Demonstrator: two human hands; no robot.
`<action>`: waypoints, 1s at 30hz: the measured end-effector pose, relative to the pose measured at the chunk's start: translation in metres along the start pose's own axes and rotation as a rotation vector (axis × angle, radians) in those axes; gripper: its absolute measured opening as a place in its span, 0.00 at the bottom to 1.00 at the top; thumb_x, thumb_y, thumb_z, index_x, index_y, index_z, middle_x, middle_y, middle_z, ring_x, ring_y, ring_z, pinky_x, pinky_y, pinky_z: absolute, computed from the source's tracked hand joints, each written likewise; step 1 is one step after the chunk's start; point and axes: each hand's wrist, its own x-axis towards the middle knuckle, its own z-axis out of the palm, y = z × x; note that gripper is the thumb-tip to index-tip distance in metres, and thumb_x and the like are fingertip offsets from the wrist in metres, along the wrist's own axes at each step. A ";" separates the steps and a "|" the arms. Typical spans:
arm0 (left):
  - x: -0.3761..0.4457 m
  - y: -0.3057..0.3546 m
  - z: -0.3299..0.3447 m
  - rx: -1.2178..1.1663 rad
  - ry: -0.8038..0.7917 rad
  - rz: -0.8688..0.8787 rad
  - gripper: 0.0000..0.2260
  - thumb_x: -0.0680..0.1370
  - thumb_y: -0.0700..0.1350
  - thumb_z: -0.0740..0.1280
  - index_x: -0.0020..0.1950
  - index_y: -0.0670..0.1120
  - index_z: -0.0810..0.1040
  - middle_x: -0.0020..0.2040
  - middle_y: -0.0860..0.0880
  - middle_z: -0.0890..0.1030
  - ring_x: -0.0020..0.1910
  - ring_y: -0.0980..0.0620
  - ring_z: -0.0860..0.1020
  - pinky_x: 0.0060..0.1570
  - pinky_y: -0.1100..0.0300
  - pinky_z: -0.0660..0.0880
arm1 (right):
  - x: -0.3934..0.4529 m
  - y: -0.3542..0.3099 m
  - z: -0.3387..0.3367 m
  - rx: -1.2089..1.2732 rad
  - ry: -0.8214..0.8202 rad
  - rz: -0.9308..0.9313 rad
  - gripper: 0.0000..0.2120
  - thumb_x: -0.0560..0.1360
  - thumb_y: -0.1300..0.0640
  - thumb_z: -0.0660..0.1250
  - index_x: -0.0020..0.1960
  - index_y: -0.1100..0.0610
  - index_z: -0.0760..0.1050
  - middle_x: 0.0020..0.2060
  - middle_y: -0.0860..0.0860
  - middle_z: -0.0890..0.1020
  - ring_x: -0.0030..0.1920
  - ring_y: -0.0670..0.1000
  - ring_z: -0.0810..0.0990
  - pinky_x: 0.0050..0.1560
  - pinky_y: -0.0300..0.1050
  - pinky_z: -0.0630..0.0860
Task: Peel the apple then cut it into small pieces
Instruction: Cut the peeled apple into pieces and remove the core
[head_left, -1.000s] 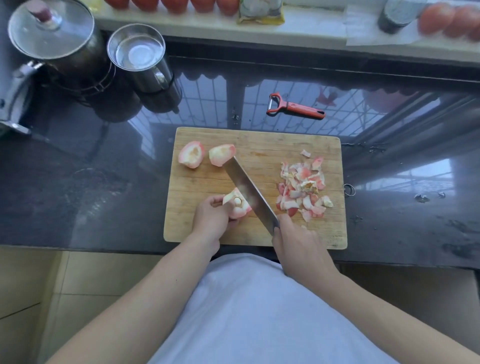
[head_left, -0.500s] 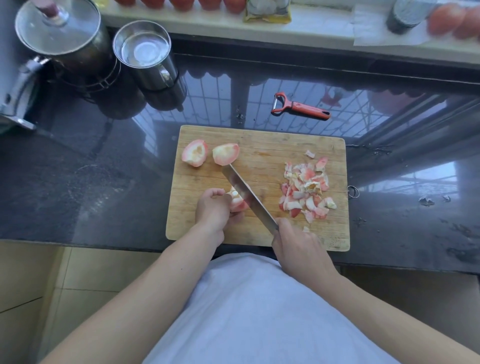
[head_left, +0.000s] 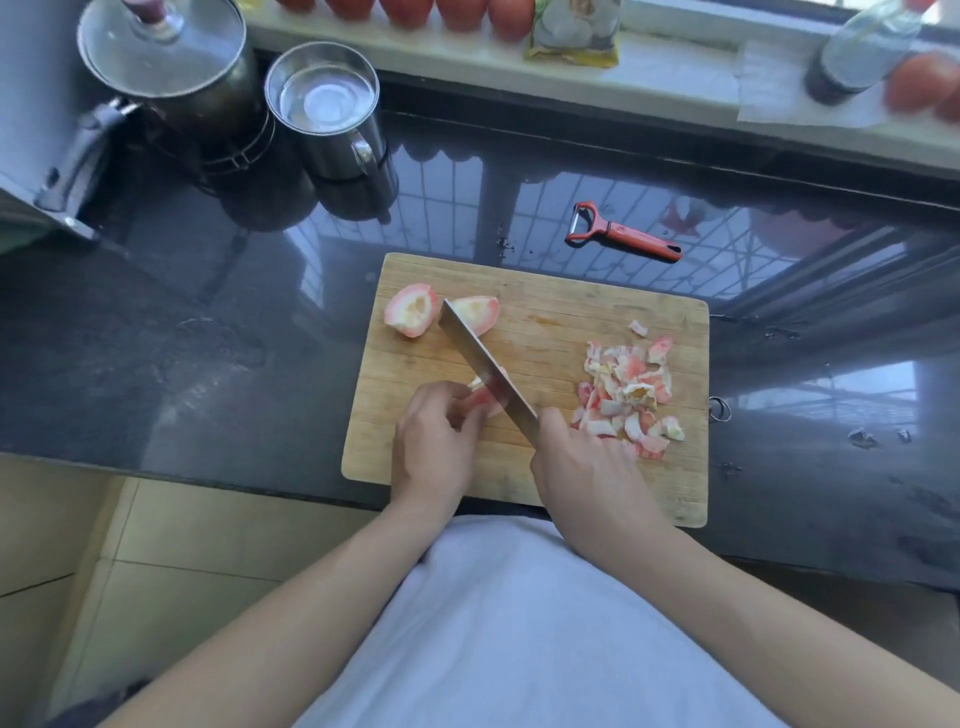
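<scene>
Head view: a wooden cutting board (head_left: 550, 332) lies on the dark glossy tabletop (head_left: 156, 338), and everything else is placed from it. Near the board's front edge, left of its middle, the left hand (head_left: 431, 441) curls its fingers round a pinkish apple piece (head_left: 480, 400), pinning it to the wood. The right hand (head_left: 582, 467), at the board's front centre, is wrapped round the handle of a knife (head_left: 483, 364); the handle itself is hidden inside the fist. The blade slants from that fist toward the board's far left corner and sits against the held piece. Two more apple pieces (head_left: 413, 310) lie side by side in the far left corner, the blade tip overlapping the right one. A heap of peelings (head_left: 628, 395) covers the board's right side. Beyond the far edge, on the tabletop, lies a red peeler (head_left: 621, 236). Farther off to the far left stand a steel mug (head_left: 324, 111) and a lidded pot (head_left: 166, 62).
</scene>
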 end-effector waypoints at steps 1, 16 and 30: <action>0.003 0.002 -0.001 -0.005 0.011 -0.005 0.06 0.79 0.52 0.72 0.50 0.51 0.81 0.48 0.57 0.80 0.46 0.56 0.79 0.45 0.58 0.75 | 0.003 -0.005 -0.004 -0.010 -0.011 -0.003 0.11 0.74 0.67 0.59 0.44 0.54 0.59 0.25 0.47 0.60 0.23 0.52 0.56 0.25 0.47 0.51; 0.016 0.006 -0.003 0.005 -0.047 -0.062 0.06 0.77 0.49 0.75 0.49 0.51 0.81 0.47 0.56 0.80 0.46 0.54 0.79 0.46 0.56 0.75 | 0.018 -0.013 -0.008 -0.033 -0.080 0.018 0.09 0.76 0.67 0.55 0.48 0.55 0.58 0.26 0.50 0.63 0.25 0.54 0.59 0.25 0.48 0.52; -0.020 -0.002 0.006 0.023 -0.092 -0.046 0.12 0.77 0.60 0.73 0.48 0.53 0.78 0.47 0.57 0.79 0.45 0.56 0.78 0.46 0.51 0.78 | -0.005 0.006 0.005 -0.033 -0.122 -0.070 0.11 0.75 0.65 0.56 0.44 0.53 0.55 0.26 0.48 0.66 0.24 0.55 0.61 0.26 0.48 0.55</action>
